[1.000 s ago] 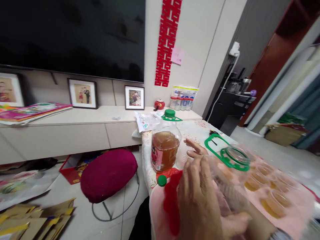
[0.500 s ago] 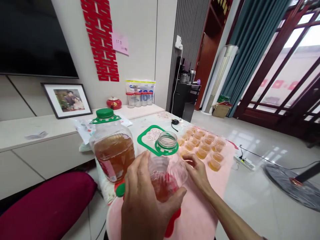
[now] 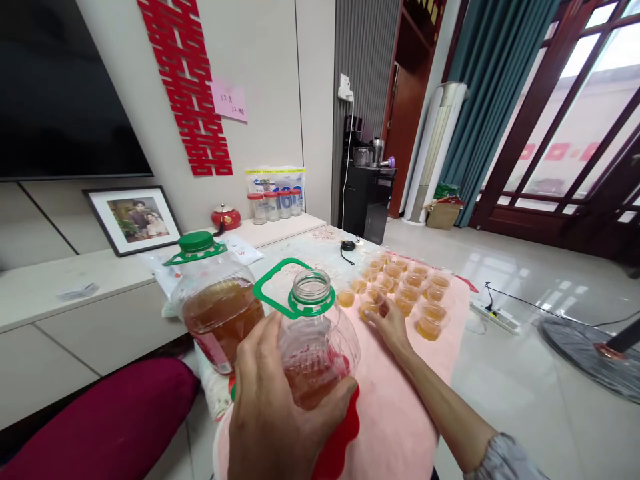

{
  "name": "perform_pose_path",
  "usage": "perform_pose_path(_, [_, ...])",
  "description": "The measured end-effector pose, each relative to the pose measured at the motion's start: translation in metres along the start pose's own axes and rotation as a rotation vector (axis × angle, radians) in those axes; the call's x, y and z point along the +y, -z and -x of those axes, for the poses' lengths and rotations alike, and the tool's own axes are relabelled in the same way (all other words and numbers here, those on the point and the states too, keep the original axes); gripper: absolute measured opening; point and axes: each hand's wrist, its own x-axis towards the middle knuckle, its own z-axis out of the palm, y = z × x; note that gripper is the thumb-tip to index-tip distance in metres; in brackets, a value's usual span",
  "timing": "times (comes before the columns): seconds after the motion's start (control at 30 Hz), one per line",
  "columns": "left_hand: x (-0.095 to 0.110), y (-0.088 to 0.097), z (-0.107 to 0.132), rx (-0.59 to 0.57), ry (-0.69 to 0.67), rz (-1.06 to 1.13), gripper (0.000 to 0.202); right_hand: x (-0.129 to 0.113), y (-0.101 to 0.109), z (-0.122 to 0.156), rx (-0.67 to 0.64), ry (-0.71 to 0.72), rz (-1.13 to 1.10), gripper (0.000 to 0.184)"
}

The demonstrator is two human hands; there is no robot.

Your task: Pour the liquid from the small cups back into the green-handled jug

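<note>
Left hand (image 3: 280, 413) still clenched round uncapped jug (image 3: 317, 333). Right hand (image 3: 389, 328) has left jug, gone forward to cups (image 3: 415, 293); fingertips at nearest cup, grasp cannot tell.

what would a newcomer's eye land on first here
The left hand clasps an uncapped clear bottle with a green handle ring and a little amber liquid, at the near end of the pink cloth. Just left of it stands a fuller capped bottle, and beyond, the right hand reaches a cluster of small amber-filled cups. A big red paper cutting hangs on the wall.
</note>
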Motion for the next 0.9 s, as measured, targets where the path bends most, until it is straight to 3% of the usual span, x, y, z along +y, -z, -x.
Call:
perform_pose_path(0.13, [0.002,0.001,0.000,0.004,0.037,0.005,0.091,0.004,-0.004,-0.004,-0.017,-0.013,-0.045,0.051])
perform_pose_path(0.27, [-0.001,0.002,0.000,-0.008,0.029,0.003,0.090,-0.008,-0.001,0.004,-0.022,-0.031,-0.081,0.049])
perform_pose_path(0.4, [-0.002,0.000,0.001,-0.011,0.000,0.011,0.089,-0.038,0.010,0.016,-0.069,-0.013,-0.099,0.054])
perform_pose_path(0.53, [0.001,-0.003,0.004,0.065,0.020,0.031,0.086,-0.087,0.019,0.017,-0.154,0.057,-0.105,0.062])
perform_pose_path(0.6, [0.002,-0.003,0.004,0.049,-0.020,0.026,0.087,-0.118,0.021,0.015,-0.206,0.137,-0.073,0.061])
perform_pose_path(0.73, [0.005,-0.004,0.005,0.050,0.000,0.034,0.087,-0.176,0.022,0.008,-0.263,0.436,0.055,0.055])
perform_pose_path(0.9, [0.006,-0.007,0.005,0.069,0.003,0.071,0.087,-0.225,0.018,0.001,-0.264,0.790,0.189,0.050])
